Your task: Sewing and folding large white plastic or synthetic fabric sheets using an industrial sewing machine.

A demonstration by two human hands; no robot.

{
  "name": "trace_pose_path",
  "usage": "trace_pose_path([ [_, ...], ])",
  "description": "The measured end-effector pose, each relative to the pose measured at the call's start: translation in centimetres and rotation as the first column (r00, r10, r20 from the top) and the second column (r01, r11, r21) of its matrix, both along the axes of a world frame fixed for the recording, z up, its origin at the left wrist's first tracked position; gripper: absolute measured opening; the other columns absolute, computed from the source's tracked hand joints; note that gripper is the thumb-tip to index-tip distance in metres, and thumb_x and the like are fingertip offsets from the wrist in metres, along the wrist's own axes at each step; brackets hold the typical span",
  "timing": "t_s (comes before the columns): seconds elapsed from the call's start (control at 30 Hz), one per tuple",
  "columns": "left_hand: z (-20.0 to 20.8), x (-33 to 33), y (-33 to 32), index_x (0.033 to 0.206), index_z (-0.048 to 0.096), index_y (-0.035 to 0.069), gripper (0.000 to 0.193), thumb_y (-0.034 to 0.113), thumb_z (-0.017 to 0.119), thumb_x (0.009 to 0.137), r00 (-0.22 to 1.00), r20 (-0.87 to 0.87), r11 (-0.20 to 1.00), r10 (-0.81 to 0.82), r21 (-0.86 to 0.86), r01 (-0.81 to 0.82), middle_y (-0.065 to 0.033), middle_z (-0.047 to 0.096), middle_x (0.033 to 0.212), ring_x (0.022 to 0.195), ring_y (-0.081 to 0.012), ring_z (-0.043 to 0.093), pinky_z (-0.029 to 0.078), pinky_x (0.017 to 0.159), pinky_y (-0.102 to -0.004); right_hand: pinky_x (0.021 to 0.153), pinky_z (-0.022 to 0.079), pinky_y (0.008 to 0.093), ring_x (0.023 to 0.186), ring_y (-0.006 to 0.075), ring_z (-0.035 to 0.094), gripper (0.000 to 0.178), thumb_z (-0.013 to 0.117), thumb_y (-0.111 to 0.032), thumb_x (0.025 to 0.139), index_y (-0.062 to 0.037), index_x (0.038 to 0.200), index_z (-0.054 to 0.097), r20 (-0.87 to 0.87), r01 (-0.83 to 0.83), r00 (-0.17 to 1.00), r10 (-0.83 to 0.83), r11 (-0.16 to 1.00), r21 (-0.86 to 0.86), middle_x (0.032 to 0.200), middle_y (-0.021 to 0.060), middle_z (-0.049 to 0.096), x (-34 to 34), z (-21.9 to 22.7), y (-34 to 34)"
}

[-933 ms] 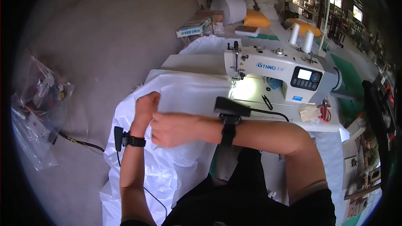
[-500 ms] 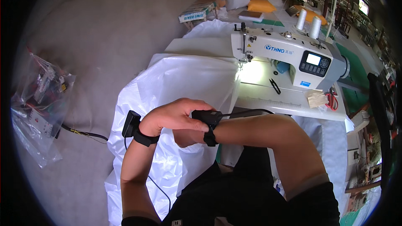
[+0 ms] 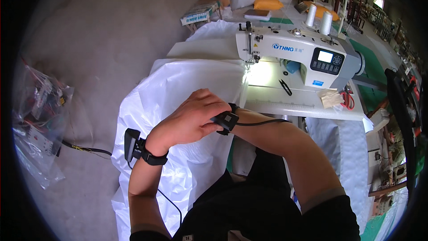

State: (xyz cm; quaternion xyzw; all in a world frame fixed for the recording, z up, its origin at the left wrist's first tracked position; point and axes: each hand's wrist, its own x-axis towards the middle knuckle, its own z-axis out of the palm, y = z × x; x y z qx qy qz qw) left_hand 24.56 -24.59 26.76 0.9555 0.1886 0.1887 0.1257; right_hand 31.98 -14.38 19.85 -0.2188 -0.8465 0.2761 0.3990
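My left hand point(image 3: 189, 118) is closed around a small black wrist camera point(image 3: 224, 120) strapped on my right wrist, fingers over its top and thumb below. A thin black cable runs from that camera along my right forearm point(image 3: 272, 136). My right hand lies behind the left one, so its fingers are hidden. Another black wrist camera point(image 3: 132, 145) sits on my left wrist, held by a black strap point(image 3: 154, 157). Beneath both hands spreads a large white plastic-like sheet point(image 3: 138, 107), reaching up to the sewing machine's needle area.
The white sewing machine point(image 3: 290, 49) stands beyond my hands, its lamp lit. Black thread snips point(image 3: 286, 87) and red-handled scissors point(image 3: 347, 101) lie on its bed. Two white thread cones point(image 3: 326, 23) stand behind. A clear plastic bag of parts point(image 3: 42, 120) is on the left.
The view has shifted slightly, so the machine appears further left. My left hand has turned on my right wrist's camera, which now sits tilted, and my right hand has become hidden.
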Motion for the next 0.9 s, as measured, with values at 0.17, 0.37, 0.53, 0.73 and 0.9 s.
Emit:
trace_pose_path([
  [0.17, 3.0, -0.2, -2.2, 0.105, 0.062, 0.005, 0.047, 0.004, 0.074, 0.061, 0.989, 0.076, 0.944, 0.128, 0.296, -0.145, -0.0068, 0.061, 0.099, 0.102, -0.0289, 0.053, 0.039, 0.099, -0.0432, 0.047, 0.037, 0.0322, 0.056, 0.0163, 0.048, 0.018, 0.064, -0.007, 0.076, -0.0034, 0.062, 0.054, -0.147, -0.029, 0.989, 0.028, 1.0, -0.008, 0.062, 0.005, 0.051, 0.3, 2.1, 1.4],
  [0.37, 4.5, -0.1, -3.4, 0.1, 0.065, 0.006, 0.044, 0.0, 0.07, 0.056, 0.975, 0.044, 0.795, 0.216, 0.572, -0.202, -0.0067, 0.061, 0.101, 0.104, -0.027, 0.053, 0.037, 0.104, -0.0524, 0.046, 0.034, 0.0313, 0.053, 0.0144, 0.039, 0.025, 0.064, -0.006, 0.078, -0.0038, 0.062, 0.045, -0.189, -0.033, 0.981, 0.039, 0.999, 0.034, 0.06, 0.0027, 0.04, 1.4, 4.4, -0.4],
  [0.53, 4.6, 0.3, -3.4, 0.099, 0.067, 0.006, 0.045, -0.001, 0.071, 0.055, 0.987, 0.003, 0.798, 0.16, 0.589, -0.131, -0.0057, 0.062, 0.102, 0.109, -0.0269, 0.052, 0.034, 0.106, -0.0551, 0.049, 0.032, 0.0319, 0.056, 0.0148, 0.035, 0.028, 0.058, -0.009, 0.086, -0.0045, 0.066, 0.039, -0.245, 0.123, 0.962, -0.116, 0.992, 0.014, 0.058, 0.0015, 0.03, 0.7, 4.4, -1.5],
  [0.73, 4.0, -2.9, -3.7, 0.125, 0.055, 0.004, 0.067, 0.012, 0.079, 0.063, 0.911, 0.179, 0.835, 0.372, 0.364, -0.413, -0.0109, 0.053, 0.131, 0.128, -0.0344, 0.042, 0.033, 0.107, -0.0481, 0.065, 0.04, 0.0326, 0.072, 0.0163, 0.05, 0.02, 0.06, -0.019, 0.084, -0.0104, 0.066, 0.057, 0.149, 0.411, 0.784, -0.603, 0.683, 0.603, 0.064, 0.0001, 0.05, 1.3, 4.7, 1.7],
  [0.9, 0.0, -5.2, -3.1, 0.104, 0.063, 0.001, 0.021, 0.01, 0.067, 0.086, 0.432, 0.633, 0.758, 0.643, -0.445, -0.477, -0.0085, 0.065, 0.103, 0.094, -0.0176, 0.061, 0.046, 0.088, -0.0288, 0.069, 0.04, 0.0345, 0.08, 0.0187, 0.058, 0.006, 0.062, -0.015, 0.071, -0.0149, 0.07, 0.068, 0.113, 0.412, 0.493, -0.863, 0.346, 0.843, 0.07, 0.0013, 0.064, 4.0, 5.4, 2.8],
])
